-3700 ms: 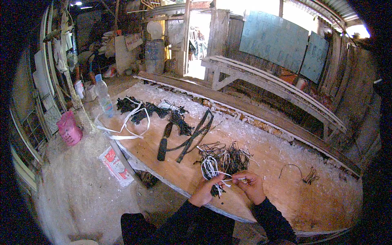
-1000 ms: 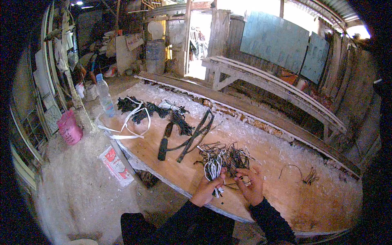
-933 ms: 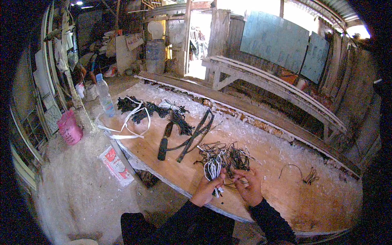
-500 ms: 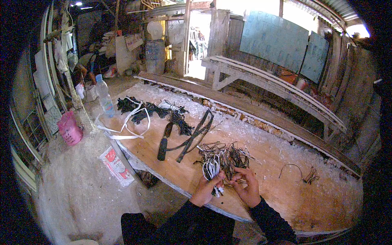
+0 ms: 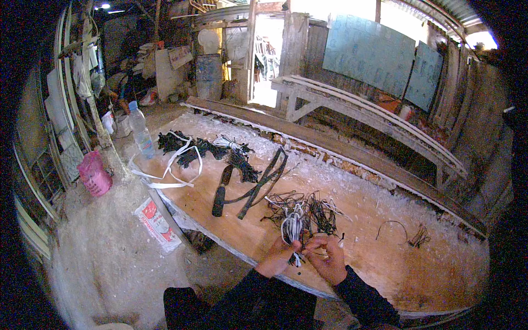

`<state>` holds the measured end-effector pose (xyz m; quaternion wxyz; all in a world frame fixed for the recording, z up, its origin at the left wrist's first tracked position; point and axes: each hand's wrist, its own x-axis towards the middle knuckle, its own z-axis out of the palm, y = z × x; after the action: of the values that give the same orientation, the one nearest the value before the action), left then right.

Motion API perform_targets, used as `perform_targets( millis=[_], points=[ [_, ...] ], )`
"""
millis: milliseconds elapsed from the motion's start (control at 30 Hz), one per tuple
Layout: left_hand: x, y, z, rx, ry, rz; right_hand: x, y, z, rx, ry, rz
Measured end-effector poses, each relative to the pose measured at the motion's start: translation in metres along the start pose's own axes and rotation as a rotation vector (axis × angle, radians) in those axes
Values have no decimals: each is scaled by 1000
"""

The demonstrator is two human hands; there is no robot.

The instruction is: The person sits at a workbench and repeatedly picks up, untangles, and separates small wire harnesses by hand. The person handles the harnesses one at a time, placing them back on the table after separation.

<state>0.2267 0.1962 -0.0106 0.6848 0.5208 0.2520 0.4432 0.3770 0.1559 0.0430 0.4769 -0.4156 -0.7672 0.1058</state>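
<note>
My left hand [image 5: 279, 258] is closed round a bundle of white and dark cords [image 5: 291, 224], whose looped ends stick up above the fist and short ends below it. Close beside it, my right hand [image 5: 329, 260] has thumb and fingers pinched together at what looks like a thin dark strand; exactly what it grips is too small to make out. Just beyond both hands lies a loose tangle of dark cords [image 5: 322, 213] on the wooden tabletop [image 5: 385, 269]. Left of that rests a black strap [image 5: 264, 181] beside a dark handle-like piece [image 5: 219, 201].
Farther left on the table are black cord bundles [image 5: 204, 149], a white strap [image 5: 193, 175] and a plastic bottle [image 5: 141, 133]. A few dark strands [image 5: 419, 236] lie at the right. On the floor are a pink bag [image 5: 94, 173] and a printed sack [image 5: 158, 225]. A long bench [image 5: 374, 115] stands behind.
My right hand has come down and slightly left, its fingers drawing from spread into a pinch beside the left fist. The white cord loops in my left hand have shifted a little to the right.
</note>
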Motion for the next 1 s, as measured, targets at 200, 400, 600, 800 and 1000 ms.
perform_targets(
  millis=[200,400,600,800,1000],
  points=[
    [7,3,12,-229,-49,-72,-7,-2,4,-47,-19,88],
    [1,13,13,-249,-33,-148,-10,6,7,28,-19,132],
    [5,16,13,-280,-138,-7,-10,0,3,9,-40,29],
    [5,5,9,-403,50,-247,-8,2,6,72,-50,63],
    [5,5,8,-627,34,-161,-3,-3,1,69,-163,114]
  ],
)
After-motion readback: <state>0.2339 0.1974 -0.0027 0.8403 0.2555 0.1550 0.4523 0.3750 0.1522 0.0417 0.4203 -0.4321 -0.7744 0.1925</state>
